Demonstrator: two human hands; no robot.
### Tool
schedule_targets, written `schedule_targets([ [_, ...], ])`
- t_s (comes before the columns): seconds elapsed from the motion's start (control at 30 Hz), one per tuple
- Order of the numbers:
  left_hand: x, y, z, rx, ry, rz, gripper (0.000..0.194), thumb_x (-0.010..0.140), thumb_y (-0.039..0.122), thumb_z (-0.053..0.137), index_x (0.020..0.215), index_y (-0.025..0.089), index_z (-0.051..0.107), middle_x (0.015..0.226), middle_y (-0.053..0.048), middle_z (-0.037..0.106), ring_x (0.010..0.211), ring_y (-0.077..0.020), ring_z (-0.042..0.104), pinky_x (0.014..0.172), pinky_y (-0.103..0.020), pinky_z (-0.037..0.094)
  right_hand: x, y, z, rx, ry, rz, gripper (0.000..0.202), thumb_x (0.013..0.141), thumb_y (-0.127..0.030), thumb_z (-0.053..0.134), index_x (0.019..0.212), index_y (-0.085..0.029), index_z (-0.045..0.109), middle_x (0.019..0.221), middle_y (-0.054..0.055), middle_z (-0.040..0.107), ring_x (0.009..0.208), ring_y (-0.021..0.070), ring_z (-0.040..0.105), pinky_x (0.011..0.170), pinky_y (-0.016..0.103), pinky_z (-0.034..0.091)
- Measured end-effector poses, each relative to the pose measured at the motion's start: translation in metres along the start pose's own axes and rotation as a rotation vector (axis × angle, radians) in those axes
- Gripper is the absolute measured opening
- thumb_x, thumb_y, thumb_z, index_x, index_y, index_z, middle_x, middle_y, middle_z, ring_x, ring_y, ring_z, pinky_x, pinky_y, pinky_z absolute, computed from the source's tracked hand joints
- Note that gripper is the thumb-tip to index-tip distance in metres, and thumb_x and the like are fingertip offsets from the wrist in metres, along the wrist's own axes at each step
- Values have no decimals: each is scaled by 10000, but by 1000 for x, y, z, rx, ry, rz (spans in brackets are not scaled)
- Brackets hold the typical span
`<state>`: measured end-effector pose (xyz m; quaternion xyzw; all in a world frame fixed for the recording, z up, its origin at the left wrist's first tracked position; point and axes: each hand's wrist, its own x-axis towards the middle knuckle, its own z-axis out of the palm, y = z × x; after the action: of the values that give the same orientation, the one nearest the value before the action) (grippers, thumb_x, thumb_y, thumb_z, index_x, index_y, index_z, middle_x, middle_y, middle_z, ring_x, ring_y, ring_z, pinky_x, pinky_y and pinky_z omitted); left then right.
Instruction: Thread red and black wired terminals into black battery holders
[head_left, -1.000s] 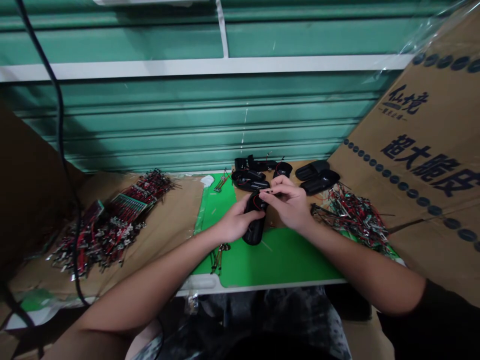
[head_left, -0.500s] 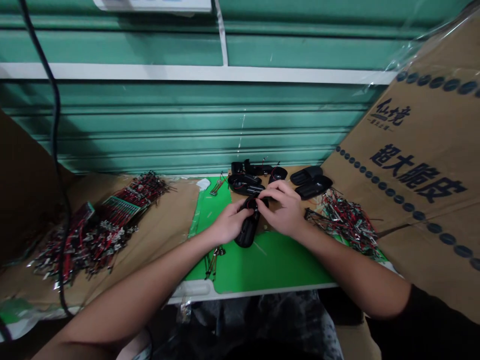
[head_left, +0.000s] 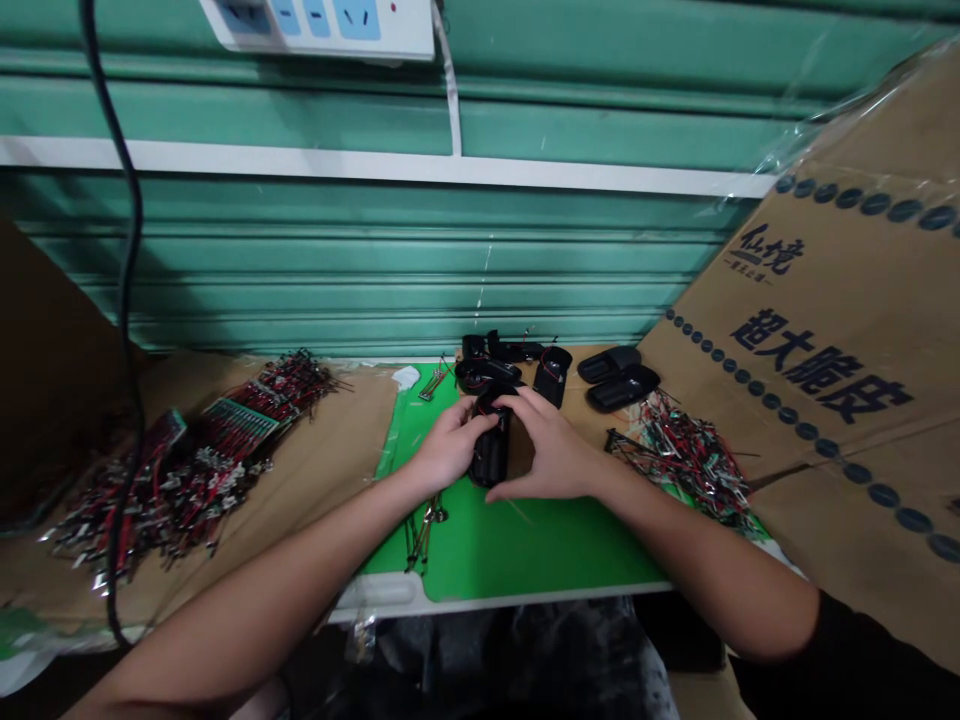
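A black plastic housing, long with rounded ends, stands out against the green mat between my hands. My left hand grips its left side, thumb across the upper part. My right hand reaches over the top end with its fingers, while its thumb stretches apart toward the lower right side. Whether the right fingers hold a wire or only touch the housing cannot be made out. Just behind lie more black housings, some with thin red wires. A few loose wired parts rest left of the held housing.
Bundles of red and black wired boards cover the cardboard at left. Another heap of wired parts lies at right, near two black shells. A printed carton borders the right side; a black cable hangs at left.
My right hand has gone from a pinch at the housing's top to a wider spread, its thumb moved down. The housing has turned more upright in view. The camera has tilted slightly up.
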<state>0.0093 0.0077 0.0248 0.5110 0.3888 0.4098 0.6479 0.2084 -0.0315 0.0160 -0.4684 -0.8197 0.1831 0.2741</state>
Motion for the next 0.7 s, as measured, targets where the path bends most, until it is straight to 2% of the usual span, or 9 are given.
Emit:
schedule_targets([
  [0.07,-2,4,0,-37,-18,-18,459,713,427,837,1080,171,730,989,-47,772,959,-242,709,844,-328,550,2,1,-4,2,16,2,1193,595,-746,946,1545,-207,467,1576,242,472,1525,460,437,1229,639,416],
  [0.17,-2,8,-3,-59,-19,-72,546,741,521,819,1159,193,689,882,-28,735,740,-210,702,637,-308,546,8,8,-19,-14,114,-27,1072,630,-666,960,1498,-239,498,1493,197,542,1429,416,538,1180,590,469],
  [0.23,-1,10,-7,-17,-25,-63,526,771,566,780,1120,187,673,858,-32,716,612,-187,662,515,-295,506,13,19,-32,-51,201,-10,993,658,-642,954,1461,-243,528,1438,177,583,1363,399,580,1147,572,488],
  [0.3,2,11,-12,53,-14,-9,438,800,562,738,999,177,671,884,-55,723,571,-165,633,462,-279,471,19,32,-44,-80,265,53,951,669,-661,944,1424,-234,554,1372,161,623,1293,381,618,1121,555,500],
  [0.4,7,9,-19,192,49,81,286,817,466,692,848,183,665,826,-54,722,559,-140,586,474,-256,429,28,53,-52,-131,296,144,923,669,-731,912,1372,-225,593,1344,160,655,1289,392,615,1127,574,476],
  [0.5,12,6,-25,348,109,168,195,811,379,643,789,189,682,756,-43,717,591,-151,576,541,-266,423,34,65,-50,-230,242,205,939,655,-784,884,1365,-226,626,1369,171,671,1324,440,573,1117,638,437],
  [0.6,16,2,-31,470,138,228,191,809,358,613,773,191,700,724,-36,706,636,-174,589,585,-283,415,37,69,-47,-312,212,229,1017,666,-808,859,1468,-237,602,1440,191,656,1349,475,532,1092,673,412],
  [0.7,18,-1,-35,549,159,266,184,819,338,593,784,192,701,714,-27,691,648,-181,589,609,-294,406,35,70,-49,-346,242,214,1104,688,-819,841,1578,-248,527,1505,198,627,1363,479,510,1102,669,393],
])
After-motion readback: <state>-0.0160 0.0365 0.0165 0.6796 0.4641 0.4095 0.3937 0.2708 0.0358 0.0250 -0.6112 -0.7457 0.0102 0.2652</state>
